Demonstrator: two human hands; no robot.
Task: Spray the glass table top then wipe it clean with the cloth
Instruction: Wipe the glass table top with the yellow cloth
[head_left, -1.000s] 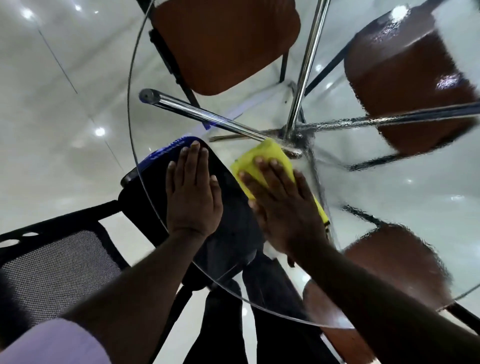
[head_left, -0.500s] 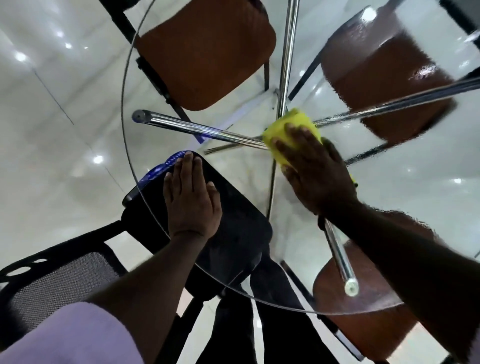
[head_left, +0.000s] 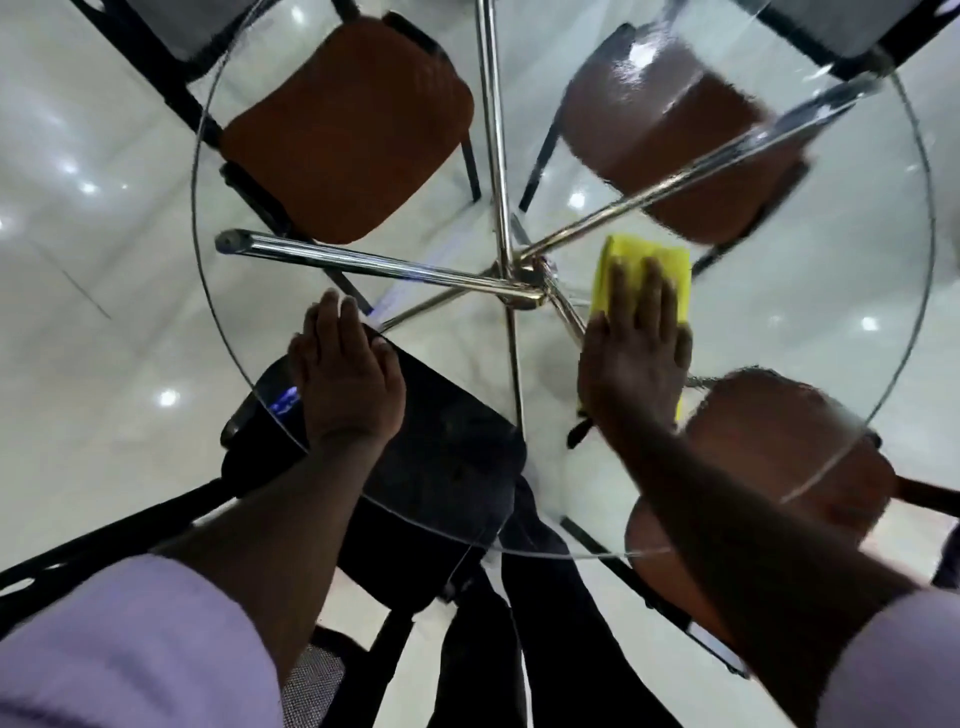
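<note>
A round glass table top (head_left: 831, 322) fills the view, with chrome legs (head_left: 363, 262) crossing beneath its centre. A yellow cloth (head_left: 623, 260) lies on the glass just right of centre. My right hand (head_left: 636, 358) presses flat on the cloth, fingers spread over it. My left hand (head_left: 345, 374) rests flat on the glass near the left front rim, holding nothing. No spray bottle is in view. The far right part of the glass looks smeared and wet.
Brown padded chairs stand around the table: one at the far left (head_left: 343, 130), one at the far right (head_left: 675, 140), one at the near right (head_left: 779, 452). A black chair (head_left: 441, 467) sits under the near edge. White glossy floor tiles (head_left: 78, 260) surround everything.
My right hand has slid the cloth from the near centre across the middle to the right side of the glass. My left hand stayed planted near the rim.
</note>
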